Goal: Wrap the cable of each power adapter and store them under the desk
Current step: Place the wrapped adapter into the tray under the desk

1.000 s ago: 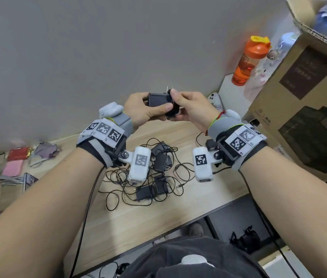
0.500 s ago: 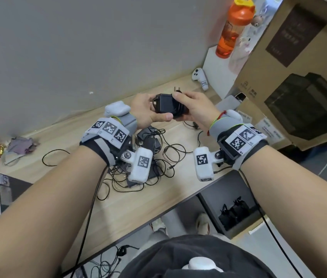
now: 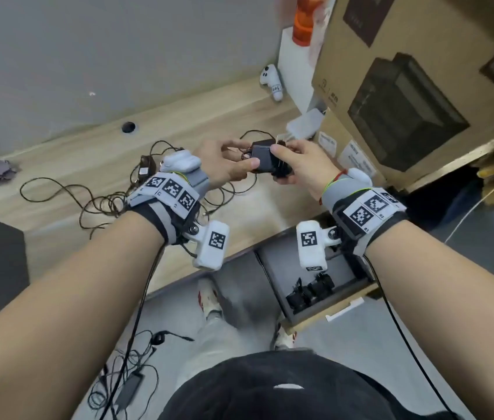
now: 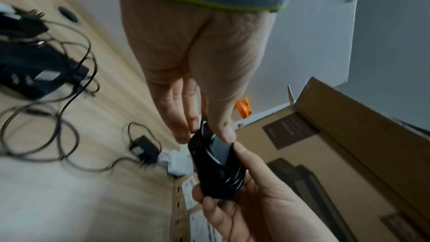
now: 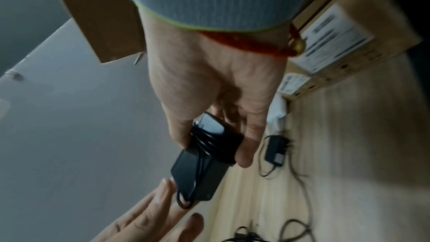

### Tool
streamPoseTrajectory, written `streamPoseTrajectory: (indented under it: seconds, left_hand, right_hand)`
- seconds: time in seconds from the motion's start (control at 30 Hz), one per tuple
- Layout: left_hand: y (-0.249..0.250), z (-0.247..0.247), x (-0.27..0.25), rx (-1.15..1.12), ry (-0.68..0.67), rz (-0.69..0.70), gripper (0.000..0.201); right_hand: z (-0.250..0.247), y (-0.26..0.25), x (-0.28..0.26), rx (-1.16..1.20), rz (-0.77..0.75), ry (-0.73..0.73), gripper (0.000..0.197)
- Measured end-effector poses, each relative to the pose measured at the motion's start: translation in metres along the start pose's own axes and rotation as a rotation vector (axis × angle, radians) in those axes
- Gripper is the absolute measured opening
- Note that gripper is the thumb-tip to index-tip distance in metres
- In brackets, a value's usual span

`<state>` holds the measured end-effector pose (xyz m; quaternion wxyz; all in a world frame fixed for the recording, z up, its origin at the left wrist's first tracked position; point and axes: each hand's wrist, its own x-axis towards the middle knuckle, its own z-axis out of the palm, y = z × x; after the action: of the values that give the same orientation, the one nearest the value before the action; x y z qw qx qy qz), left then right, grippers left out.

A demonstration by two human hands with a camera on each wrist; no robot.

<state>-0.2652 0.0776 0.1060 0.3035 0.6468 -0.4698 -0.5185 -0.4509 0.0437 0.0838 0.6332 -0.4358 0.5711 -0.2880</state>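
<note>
Both hands up over the desk (image 3: 179,137) w/ one black power adapter (image 3: 262,159) between them. Right hand (image 3: 303,165) grips the wound end — thumb and fingers curled round the cable coils (image 4: 229,178). Left hand (image 3: 224,165) pinches the other end, thumb and fingertips on the last loop of cable. Step in hand: prob. finishing the wrap on this adapter, tail end not yet tucked. Next calls for securing the loose end so coils don't spring off, then carrying it down to the open compartment (image 3: 315,286) below the right hand, where other wrapped adapters already sit. Unwrapped adapters (image 3: 144,169) lie tangled on the desk left of the left hand — more to do.
</note>
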Motion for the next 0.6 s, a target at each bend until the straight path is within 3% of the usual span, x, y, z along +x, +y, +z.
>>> streamPoseTrajectory:
  seconds: [0.1, 0.2, 0.3, 0.6]
  left_hand:
    - [-0.024, 0.047, -0.009, 0.026, -0.024, -0.021, 0.043]
    - [-0.057, 0.099, -0.022, 0.041, -0.072, -0.088, 0.041]
    - [-0.085, 0.137, -0.034, 0.119, -0.119, -0.143, 0.041]
    - [-0.159, 0.211, -0.042, 0.292, -0.287, -0.224, 0.054]
  right_hand:
    - [-0.035, 0.040, -0.015, -0.043, 0.058, 0.011, 0.036]
    - [-0.069, 0.084, -0.028, -0.154, 0.087, -0.064, 0.025]
    - [-0.092, 0.114, -0.039, -0.253, 0.129, -0.127, 0.029]
    - [-0.127, 0.211, -0.037, -0.590, 0.219, -0.166, 0.034]
